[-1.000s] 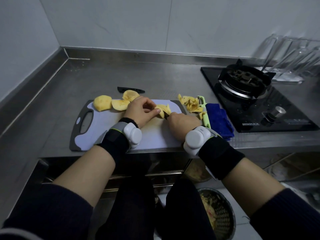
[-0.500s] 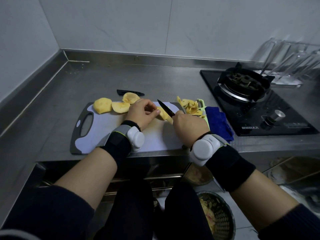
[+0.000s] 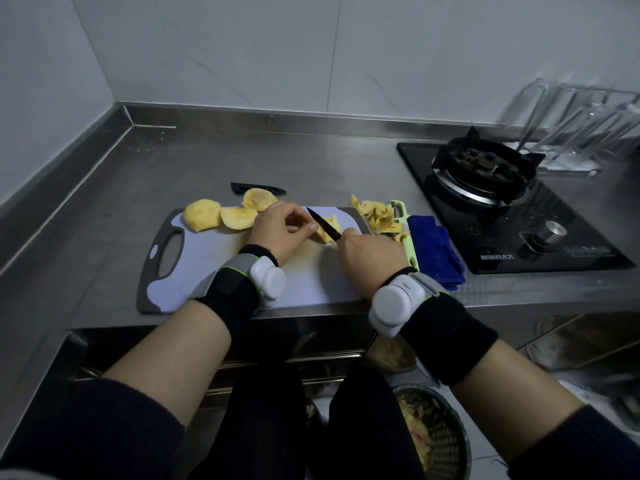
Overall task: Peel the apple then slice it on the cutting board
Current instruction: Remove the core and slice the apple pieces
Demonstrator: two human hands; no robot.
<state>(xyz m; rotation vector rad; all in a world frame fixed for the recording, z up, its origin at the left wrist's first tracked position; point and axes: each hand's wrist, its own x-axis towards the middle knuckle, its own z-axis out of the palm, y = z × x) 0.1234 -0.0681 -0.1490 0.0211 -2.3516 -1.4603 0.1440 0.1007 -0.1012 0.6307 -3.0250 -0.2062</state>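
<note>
- Your view is dim and cool, lit by soft, diffuse light with no source in frame
- The steel countertop (image 3: 173, 174) gives a broad dull sheen across the middle of the frame
- Shadows are soft: a faint one under your left hand (image 3: 277, 230) on the cutting board (image 3: 194, 271), heavy darkness below the counter edge
- The stove (image 3: 554, 237) at right carries small bright reflections
- The clear rack (image 3: 581, 133) in the upper right is smeared and blurred
- The centre is sharp: the knife (image 3: 322, 221) and the muted yellow apple piece (image 3: 331, 220) read crisply
- Wide-angle distortion bends the counter lines at left and stretches your sleeves in the lower corners
</note>
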